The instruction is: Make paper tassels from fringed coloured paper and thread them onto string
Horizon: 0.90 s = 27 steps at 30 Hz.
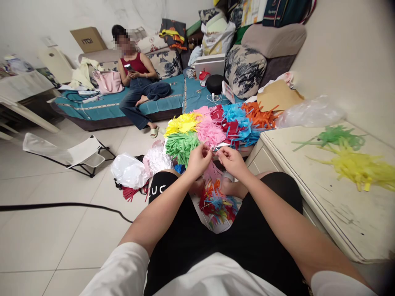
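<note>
Head view: I pinch a pale strip (216, 150) with left hand (200, 158) and right hand (231, 159). Apparently a twisting step; the next move likely calls for steady tension.

Left hand (200, 159) and right hand (231, 160) nearly meet, both pinching.

A living room in a home is showing here: a sofa (177, 87) is running along the wall under a blue cover, patterned cushions (245, 70) are leaning on it, and a person (140, 65) is sitting there in a slipper (154, 132), holding a phone (128, 67). At the blurred left edge, a table (24, 87) seems to be standing.
</note>
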{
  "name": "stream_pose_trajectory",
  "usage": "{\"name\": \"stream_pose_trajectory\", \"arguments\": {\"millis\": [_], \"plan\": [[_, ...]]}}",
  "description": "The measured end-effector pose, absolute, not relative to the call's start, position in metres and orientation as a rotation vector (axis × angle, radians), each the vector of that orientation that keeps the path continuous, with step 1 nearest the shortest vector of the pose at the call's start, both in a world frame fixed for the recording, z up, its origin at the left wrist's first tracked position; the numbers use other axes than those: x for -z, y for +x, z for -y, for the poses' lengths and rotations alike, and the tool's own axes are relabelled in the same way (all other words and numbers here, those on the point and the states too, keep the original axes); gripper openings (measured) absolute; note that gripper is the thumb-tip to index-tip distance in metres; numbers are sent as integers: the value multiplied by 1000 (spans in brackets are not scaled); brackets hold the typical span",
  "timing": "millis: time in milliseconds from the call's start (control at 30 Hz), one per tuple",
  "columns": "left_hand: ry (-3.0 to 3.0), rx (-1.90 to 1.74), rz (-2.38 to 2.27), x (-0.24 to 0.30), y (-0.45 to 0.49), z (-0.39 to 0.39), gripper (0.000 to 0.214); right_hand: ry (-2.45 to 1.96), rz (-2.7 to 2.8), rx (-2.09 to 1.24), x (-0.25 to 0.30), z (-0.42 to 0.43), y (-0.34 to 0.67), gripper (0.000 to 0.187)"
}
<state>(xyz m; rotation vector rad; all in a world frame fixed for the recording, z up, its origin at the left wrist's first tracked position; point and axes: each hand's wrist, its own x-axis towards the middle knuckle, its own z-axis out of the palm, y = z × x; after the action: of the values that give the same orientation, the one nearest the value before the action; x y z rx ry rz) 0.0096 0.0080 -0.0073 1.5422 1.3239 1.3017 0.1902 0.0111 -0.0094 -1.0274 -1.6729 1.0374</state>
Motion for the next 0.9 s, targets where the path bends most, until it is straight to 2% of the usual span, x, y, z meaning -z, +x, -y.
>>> {"name": "stream_pose_trajectory", "arguments": {"millis": [133,333,600,733,900], "plan": [[1564,-1303,-1323,10,9,-9,12,-1067,1717,-989,11,-10,190,40],[1766,-1311,-1354,8,9,-3,9,-1083,1713,-967,14,-12,187,40],[2114,-1176,-1398,7,7,0,5,-1119,1639,-963,12,-16,189,35],[2306,-1050,-1426,9,7,1,4,-1148,1573,-992,14,-20,189,26],[2285,-1041,-1315,5,7,5,6,-1098,1497,-1015,16,-21,190,28]]}}
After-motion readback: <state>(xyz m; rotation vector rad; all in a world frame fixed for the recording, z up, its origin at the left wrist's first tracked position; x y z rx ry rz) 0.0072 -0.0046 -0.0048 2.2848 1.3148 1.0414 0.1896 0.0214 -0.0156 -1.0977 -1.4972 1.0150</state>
